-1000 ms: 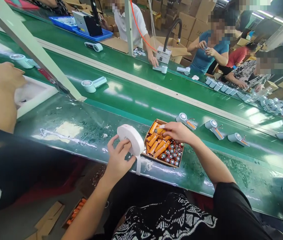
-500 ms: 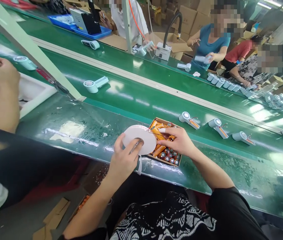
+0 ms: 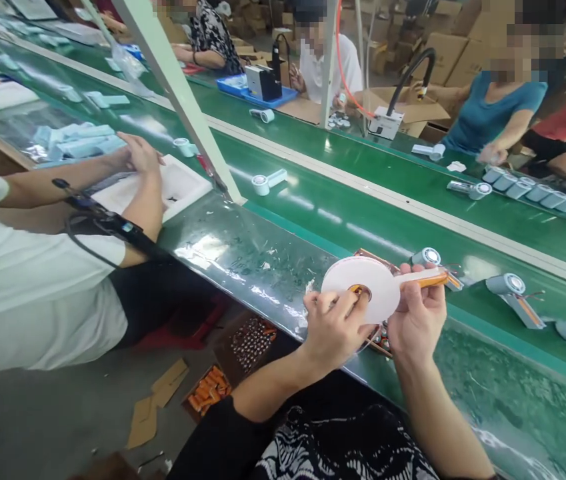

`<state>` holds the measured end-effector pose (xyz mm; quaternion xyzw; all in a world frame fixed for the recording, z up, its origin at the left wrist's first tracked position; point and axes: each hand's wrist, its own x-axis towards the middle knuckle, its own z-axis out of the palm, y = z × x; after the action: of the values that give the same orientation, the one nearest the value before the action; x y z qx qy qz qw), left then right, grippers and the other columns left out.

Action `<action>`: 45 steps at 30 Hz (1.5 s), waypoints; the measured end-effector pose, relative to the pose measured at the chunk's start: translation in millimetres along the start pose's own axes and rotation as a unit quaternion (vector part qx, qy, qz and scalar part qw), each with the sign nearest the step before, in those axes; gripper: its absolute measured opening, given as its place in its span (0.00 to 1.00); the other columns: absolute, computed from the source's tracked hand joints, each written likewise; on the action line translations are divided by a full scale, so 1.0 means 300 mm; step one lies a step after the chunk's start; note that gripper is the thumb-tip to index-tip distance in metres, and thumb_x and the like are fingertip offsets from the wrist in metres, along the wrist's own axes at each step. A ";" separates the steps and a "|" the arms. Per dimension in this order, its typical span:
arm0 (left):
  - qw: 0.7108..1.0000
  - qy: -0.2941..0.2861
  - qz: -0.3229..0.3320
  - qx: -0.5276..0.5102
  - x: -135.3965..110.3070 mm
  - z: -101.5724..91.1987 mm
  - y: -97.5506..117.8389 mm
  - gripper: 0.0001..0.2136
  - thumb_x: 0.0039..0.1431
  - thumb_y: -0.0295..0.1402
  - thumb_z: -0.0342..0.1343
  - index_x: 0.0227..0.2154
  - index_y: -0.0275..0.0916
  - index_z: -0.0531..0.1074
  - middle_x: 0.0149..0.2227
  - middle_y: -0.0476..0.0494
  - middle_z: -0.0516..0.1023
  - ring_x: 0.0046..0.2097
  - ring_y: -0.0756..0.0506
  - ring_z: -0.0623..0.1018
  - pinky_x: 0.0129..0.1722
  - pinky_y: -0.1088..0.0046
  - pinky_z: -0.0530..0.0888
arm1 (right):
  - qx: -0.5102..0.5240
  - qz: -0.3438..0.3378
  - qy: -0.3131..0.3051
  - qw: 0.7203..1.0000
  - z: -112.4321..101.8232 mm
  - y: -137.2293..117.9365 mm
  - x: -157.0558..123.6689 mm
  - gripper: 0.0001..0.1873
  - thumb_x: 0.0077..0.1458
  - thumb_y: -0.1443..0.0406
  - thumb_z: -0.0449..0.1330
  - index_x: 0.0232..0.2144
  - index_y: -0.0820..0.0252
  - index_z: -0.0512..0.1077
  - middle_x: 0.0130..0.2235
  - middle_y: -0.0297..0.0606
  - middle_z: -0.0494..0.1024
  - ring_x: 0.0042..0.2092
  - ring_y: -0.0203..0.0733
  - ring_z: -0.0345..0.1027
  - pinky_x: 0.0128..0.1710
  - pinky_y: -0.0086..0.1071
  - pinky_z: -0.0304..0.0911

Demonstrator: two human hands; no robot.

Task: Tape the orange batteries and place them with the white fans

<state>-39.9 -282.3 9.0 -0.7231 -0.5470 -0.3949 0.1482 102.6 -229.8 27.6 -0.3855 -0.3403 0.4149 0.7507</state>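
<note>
My left hand (image 3: pixel 335 327) grips a white roll of tape (image 3: pixel 347 277), with fingers at its centre hole. In my right hand (image 3: pixel 420 320) is an orange cylindrical battery (image 3: pixel 433 280), held between thumb and fingers at the roll's right edge. A white strip lies along the battery and meets the roll. Beneath the roll, mostly hidden by it and my hands, a cardboard box (image 3: pixel 375 255) of batteries rests on the green bench. Pale blue handheld fan bodies (image 3: pixel 507 285) with orange batteries in their open handles lie just beyond my right hand.
A green conveyor (image 3: pixel 307 193) runs along the bench, carrying more fans. To my left a person in a white shirt works at a white foam tray (image 3: pixel 187 190). A slanted metal post (image 3: pixel 183 100) rises near it. Boxes of batteries (image 3: pixel 210 387) stand on the floor. Several people sit opposite.
My right hand has come up out of the battery box with an orange battery and now holds it against the tape roll. The view has swung left.
</note>
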 end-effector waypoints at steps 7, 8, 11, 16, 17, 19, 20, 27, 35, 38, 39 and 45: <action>0.951 -0.078 0.122 -0.272 -0.112 0.039 -0.026 0.24 0.57 0.57 0.71 0.48 0.46 0.83 0.41 0.43 0.82 0.45 0.39 0.72 0.52 0.57 0.68 | 0.037 -0.192 0.022 0.980 -0.029 -0.216 0.232 0.19 0.48 0.64 0.82 0.42 0.49 0.82 0.49 0.27 0.83 0.52 0.38 0.80 0.47 0.29 0.82; 0.955 -0.084 0.112 -0.262 -0.140 0.032 -0.098 0.22 0.58 0.55 0.70 0.48 0.46 0.83 0.42 0.43 0.82 0.46 0.39 0.73 0.54 0.56 0.69 | 0.044 -0.229 0.031 0.972 -0.061 -0.249 0.276 0.20 0.47 0.63 0.82 0.43 0.48 0.83 0.50 0.26 0.82 0.54 0.37 0.79 0.47 0.29 0.81; 0.980 -0.139 -0.126 -0.061 -0.226 -0.006 -0.391 0.20 0.61 0.45 0.69 0.52 0.43 0.83 0.48 0.36 0.82 0.54 0.31 0.72 0.58 0.49 0.70 | -0.042 -0.224 0.063 0.972 -0.214 -0.298 0.304 0.32 0.37 0.66 0.83 0.46 0.44 0.82 0.51 0.30 0.82 0.57 0.44 0.79 0.57 0.40 0.80; 0.942 -0.266 -0.200 0.030 -0.246 -0.043 -0.747 0.26 0.61 0.45 0.68 0.61 0.48 0.79 0.62 0.37 0.78 0.62 0.25 0.69 0.64 0.40 0.68 | -0.191 -0.018 0.210 0.959 -0.524 -0.233 0.127 0.38 0.25 0.66 0.82 0.44 0.46 0.81 0.43 0.37 0.84 0.54 0.56 0.81 0.64 0.60 0.74; 0.949 -0.257 -0.180 0.031 -0.206 -0.032 -0.774 0.25 0.62 0.46 0.67 0.61 0.50 0.79 0.62 0.38 0.78 0.63 0.25 0.69 0.64 0.40 0.68 | -0.191 0.006 0.225 0.955 -0.573 -0.215 0.101 0.38 0.25 0.65 0.83 0.44 0.48 0.80 0.42 0.37 0.84 0.51 0.55 0.82 0.61 0.59 0.76; 0.958 -0.245 -0.145 0.039 -0.065 0.024 -0.816 0.21 0.66 0.48 0.62 0.59 0.51 0.81 0.59 0.39 0.80 0.63 0.27 0.70 0.65 0.42 0.68 | -0.183 0.029 0.230 0.955 -0.641 -0.184 0.076 0.40 0.25 0.63 0.84 0.46 0.51 0.78 0.42 0.39 0.85 0.45 0.51 0.83 0.52 0.52 0.82; 0.959 -0.244 -0.135 0.047 0.032 0.069 -0.840 0.20 0.68 0.48 0.59 0.58 0.50 0.82 0.58 0.38 0.81 0.62 0.28 0.71 0.65 0.43 0.68 | -0.178 0.035 0.226 0.957 -0.660 -0.173 0.075 0.41 0.25 0.63 0.85 0.46 0.53 0.77 0.42 0.39 0.85 0.43 0.49 0.83 0.48 0.48 0.83; 0.895 -0.330 -0.224 0.200 0.660 0.444 -1.077 0.27 0.75 0.43 0.46 0.66 0.32 0.73 0.68 0.22 0.70 0.69 0.19 0.62 0.61 0.39 0.69 | -0.178 0.045 0.179 0.967 -0.658 -0.140 0.076 0.39 0.35 0.59 0.85 0.50 0.54 0.77 0.44 0.42 0.86 0.44 0.51 0.85 0.48 0.49 0.84; 0.889 -0.439 -0.038 0.128 0.735 0.650 -0.840 0.13 0.65 0.33 0.61 0.49 0.37 0.82 0.60 0.28 0.76 0.65 0.27 0.68 0.63 0.52 0.71 | -0.219 0.054 0.181 0.957 -0.677 -0.189 0.130 0.37 0.35 0.52 0.85 0.47 0.50 0.78 0.39 0.42 0.87 0.40 0.54 0.86 0.37 0.40 0.84; 0.874 -0.475 0.093 0.042 0.689 0.772 -0.573 0.10 0.64 0.27 0.60 0.45 0.43 0.84 0.60 0.39 0.78 0.64 0.35 0.69 0.65 0.62 0.70 | -0.246 -0.002 0.085 0.966 -0.510 -0.149 0.258 0.38 0.38 0.54 0.83 0.51 0.53 0.76 0.42 0.43 0.88 0.40 0.55 0.86 0.41 0.46 0.84; 0.866 -0.485 0.122 0.020 0.672 0.803 -0.488 0.11 0.63 0.27 0.60 0.44 0.43 0.84 0.59 0.40 0.80 0.63 0.37 0.71 0.64 0.64 0.71 | -0.250 -0.015 0.031 0.968 -0.450 -0.116 0.314 0.38 0.40 0.54 0.82 0.52 0.53 0.75 0.43 0.43 0.88 0.42 0.55 0.86 0.45 0.49 0.83; 0.841 -0.520 0.150 -0.009 0.660 0.861 -0.245 0.10 0.60 0.28 0.62 0.42 0.37 0.85 0.46 0.32 0.85 0.54 0.34 0.81 0.57 0.61 0.76 | -0.386 -0.027 -0.193 0.902 -0.240 0.151 0.624 0.24 0.55 0.55 0.71 0.52 0.53 0.76 0.47 0.37 0.88 0.48 0.49 0.85 0.55 0.44 0.79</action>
<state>16.8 44.3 -28.3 -0.8969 -0.4246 0.0613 -0.1071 225.4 -69.1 -9.7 -0.5479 -0.6224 0.2966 0.4738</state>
